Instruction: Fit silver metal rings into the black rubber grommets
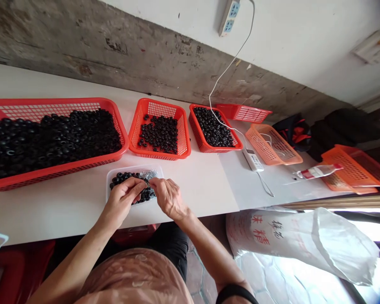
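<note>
My left hand (126, 197) and my right hand (168, 195) meet over a white plastic tub (109, 174), fingertips nearly touching. Both are closed in a pinch. Whatever lies between the fingertips is too small to make out. In the tub are black ring-shaped pieces (123, 177) on the left and small silvery metal parts (149, 174) at the back right. My fingers cover part of the contents. Just behind the tub stands a red basket (160, 156) with a loose layer of similar black pieces (161, 133).
A large red basket (122, 131) heaped with black pieces stands left. Another filled red basket (209, 147) is right of centre, a white cable (213, 90) crossing it to a power strip (253, 160). Orange baskets (274, 145), a bottle (319, 171) and a white sack (291, 236) lie further right.
</note>
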{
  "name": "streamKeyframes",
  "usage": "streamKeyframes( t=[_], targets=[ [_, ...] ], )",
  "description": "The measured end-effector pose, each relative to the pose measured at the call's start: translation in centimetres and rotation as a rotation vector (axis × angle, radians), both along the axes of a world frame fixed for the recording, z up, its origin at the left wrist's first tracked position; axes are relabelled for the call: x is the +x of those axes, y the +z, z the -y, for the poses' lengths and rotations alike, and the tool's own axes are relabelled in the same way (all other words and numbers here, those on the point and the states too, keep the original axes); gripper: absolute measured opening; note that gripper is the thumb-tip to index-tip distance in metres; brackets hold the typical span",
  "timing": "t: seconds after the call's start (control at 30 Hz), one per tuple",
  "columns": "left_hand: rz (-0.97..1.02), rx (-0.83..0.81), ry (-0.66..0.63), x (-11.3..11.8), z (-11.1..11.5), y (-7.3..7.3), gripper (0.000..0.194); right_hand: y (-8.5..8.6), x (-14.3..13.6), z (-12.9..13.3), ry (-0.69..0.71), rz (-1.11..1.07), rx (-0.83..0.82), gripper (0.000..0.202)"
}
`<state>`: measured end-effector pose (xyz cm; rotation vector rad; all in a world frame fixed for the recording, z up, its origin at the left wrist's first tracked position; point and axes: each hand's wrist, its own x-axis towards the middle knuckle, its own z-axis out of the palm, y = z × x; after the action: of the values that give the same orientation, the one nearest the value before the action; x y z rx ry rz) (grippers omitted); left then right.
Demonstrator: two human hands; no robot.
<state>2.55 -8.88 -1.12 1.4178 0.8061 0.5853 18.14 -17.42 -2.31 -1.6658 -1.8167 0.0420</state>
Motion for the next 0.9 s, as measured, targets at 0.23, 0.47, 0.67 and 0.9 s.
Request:
streamKeyframes(
  t=[0.23, 0.47, 0.67, 0.9],
  targets=[
    [-0.027, -0.002, -0.015, -0.3, 0.2, 0.4, 0.033, 1.3, -0.8, -0.4, -0.153, -0.195, -0.005, 0.026],
    [0.077, -0.167, -0.016, -0.3, 0.3, 0.6, 0.034, 2.9, -0.7, -0.5, -0.175, -0.209, -0.126, 0.026],
    [0.148, -0.247, -0.010, -0.5, 0.3, 0.9, 0.035, 3.6, -1.1, 0.8, 0.074, -0.484, -0.035, 0.025],
    [0.154, -0.258, 0.013, -0.6, 0.5, 1.5, 0.034, 3.3, -1.2, 0.7, 0.024, -0.603, -0.080, 0.019]
  ],
)
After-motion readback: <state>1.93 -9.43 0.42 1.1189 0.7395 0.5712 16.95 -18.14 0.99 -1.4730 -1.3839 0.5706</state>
